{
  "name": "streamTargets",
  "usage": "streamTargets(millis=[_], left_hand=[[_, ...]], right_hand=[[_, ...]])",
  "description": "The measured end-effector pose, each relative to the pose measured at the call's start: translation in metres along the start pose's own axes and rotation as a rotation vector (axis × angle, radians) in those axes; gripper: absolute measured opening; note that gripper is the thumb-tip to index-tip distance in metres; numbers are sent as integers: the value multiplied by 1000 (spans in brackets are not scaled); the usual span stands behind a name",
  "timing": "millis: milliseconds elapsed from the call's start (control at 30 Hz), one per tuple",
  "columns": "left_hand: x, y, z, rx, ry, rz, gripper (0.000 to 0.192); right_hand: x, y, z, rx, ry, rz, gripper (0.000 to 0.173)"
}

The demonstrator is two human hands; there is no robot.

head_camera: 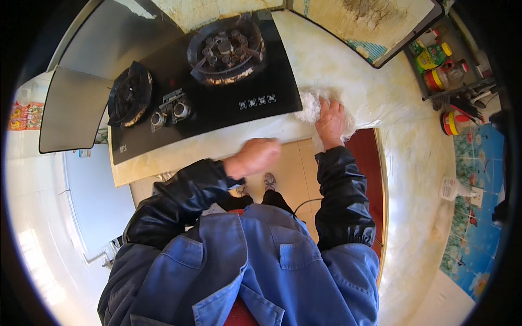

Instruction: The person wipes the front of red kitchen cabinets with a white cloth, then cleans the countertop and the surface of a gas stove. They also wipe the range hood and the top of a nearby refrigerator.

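Observation:
My right hand presses down on a wad of crumpled clear plastic film, its fingers bent over it. The wad lies on the pale marbled countertop, against the right edge of a black glass gas cooktop. Blurred by motion, my left hand hangs just in front of the counter's front edge with its fingers curled in. Nothing shows in that hand. Two burners sit on the cooktop, the larger burner at the back and the smaller burner at the left.
Two control knobs stand up from the cooktop. Folding splash panels rise at the left and back. At the right are a rack of condiment bottles, a red-lidded jar and a white spray bottle. A dark red cabinet door is beneath the counter.

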State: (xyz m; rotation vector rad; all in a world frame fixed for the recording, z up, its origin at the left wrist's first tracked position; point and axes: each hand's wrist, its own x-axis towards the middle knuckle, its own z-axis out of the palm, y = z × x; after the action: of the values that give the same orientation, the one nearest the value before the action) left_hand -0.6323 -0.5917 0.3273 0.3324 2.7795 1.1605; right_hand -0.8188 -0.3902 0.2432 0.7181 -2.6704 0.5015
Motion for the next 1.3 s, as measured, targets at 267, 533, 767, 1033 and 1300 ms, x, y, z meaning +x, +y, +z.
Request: streamTargets(millis=[267,533,767,1033,1300], left_hand=[[-196,-96,-11,-228,305,-853,6],[-266,-106,18,-336,541,-991,49],[-389,-129,41,-366,495,-1214,41],[-564,-143,151,-741,585,-1604,31],[-691,-166,229,-986,424,-1456,10]], right_hand=[[-38,-48,-6,-216,11,-165,22],[-96,-185,8,168,-172,-553,36],[-65,-138,-37,129,-240,-468,51],[-98,-212,9,-118,-350,-292,73],[-124,-404,64,130,-357,-592,63]])
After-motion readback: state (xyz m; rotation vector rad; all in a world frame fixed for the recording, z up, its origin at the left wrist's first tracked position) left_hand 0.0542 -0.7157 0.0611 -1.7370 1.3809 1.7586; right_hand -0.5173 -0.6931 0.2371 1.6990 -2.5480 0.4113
